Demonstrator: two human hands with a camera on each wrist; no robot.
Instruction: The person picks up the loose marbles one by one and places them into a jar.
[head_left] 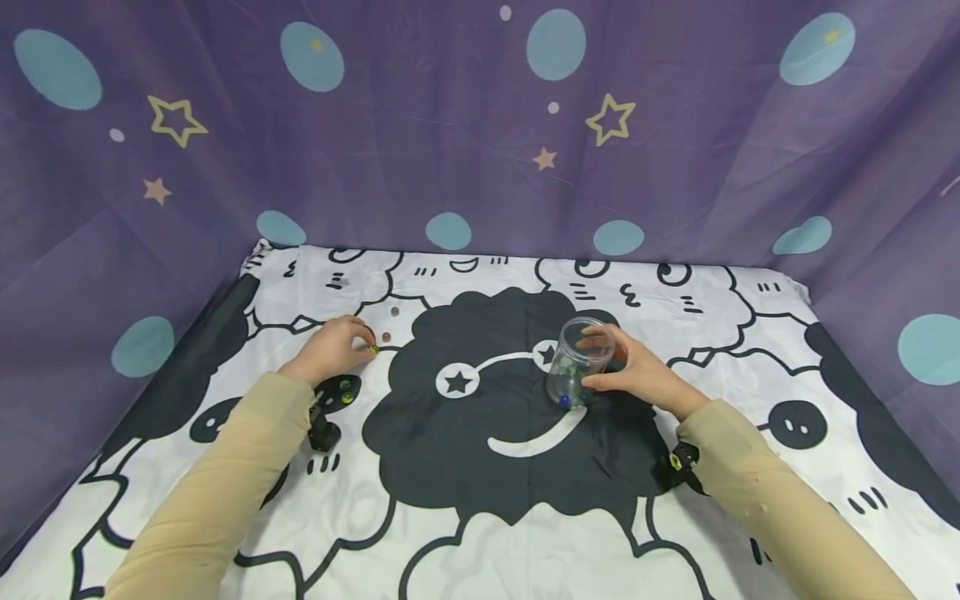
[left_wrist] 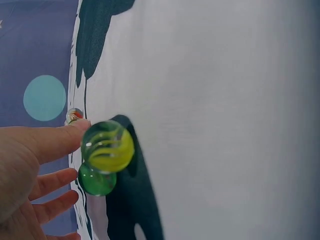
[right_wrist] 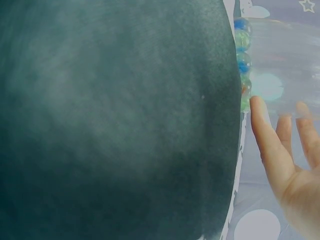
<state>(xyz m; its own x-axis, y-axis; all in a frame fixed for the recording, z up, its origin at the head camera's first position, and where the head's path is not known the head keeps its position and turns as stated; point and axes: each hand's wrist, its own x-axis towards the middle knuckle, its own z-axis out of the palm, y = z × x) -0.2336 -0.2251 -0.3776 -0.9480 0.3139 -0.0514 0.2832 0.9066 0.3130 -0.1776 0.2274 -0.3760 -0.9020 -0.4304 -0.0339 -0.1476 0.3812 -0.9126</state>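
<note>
In the head view my left hand (head_left: 333, 348) is at the left of the cloth, thumb and forefinger pinching a small yellow-green marble (head_left: 373, 350). Its other fingers spread apart in the left wrist view. Near that wrist lie a yellow-swirled marble (left_wrist: 109, 147) and a green marble (left_wrist: 97, 181). Just beyond the fingertips are a brownish marble (head_left: 386, 337) and a greyish one (head_left: 395, 312). My right hand (head_left: 637, 371) holds a clear jar (head_left: 581, 358) from its right side, thumb nearer me. Blue and green marbles (right_wrist: 243, 65) sit along the jar's bottom.
A white cloth (head_left: 525, 550) with black cartoon faces covers the table. Behind it and at both sides hangs a purple curtain (head_left: 450, 142) with stars and pale blue dots. Black wrist cameras (head_left: 324, 435) sit beneath the forearms.
</note>
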